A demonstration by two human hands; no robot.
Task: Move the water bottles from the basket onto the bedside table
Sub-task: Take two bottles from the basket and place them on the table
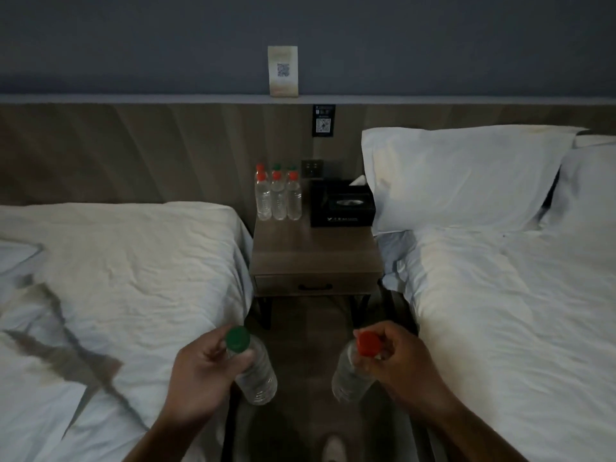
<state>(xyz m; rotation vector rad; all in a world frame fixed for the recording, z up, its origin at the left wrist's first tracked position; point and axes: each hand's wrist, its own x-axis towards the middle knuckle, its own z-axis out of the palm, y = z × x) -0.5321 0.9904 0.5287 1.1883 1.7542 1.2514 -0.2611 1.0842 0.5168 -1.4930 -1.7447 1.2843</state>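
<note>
Green-capped and clear, one water bottle (pixel 256 375) is gripped at the neck by the left hand (pixel 200 365). A red-capped bottle (pixel 350 378) is pinched near its cap by the right hand (pixel 400 358), both above the floor (pixel 310 328). Farther off, the wooden bedside table (pixel 316 258) holds what looks like six standing bottles (pixel 278 198), dimly lit, beside a black tissue box (pixel 341 205).

dim, grainy room, soft blur, perhaps lit from the right.

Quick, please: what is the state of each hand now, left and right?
Left hand: closed around the green-capped bottle, near its neck.
Right hand: closed around the red-capped bottle, fingers at its cap.
</note>
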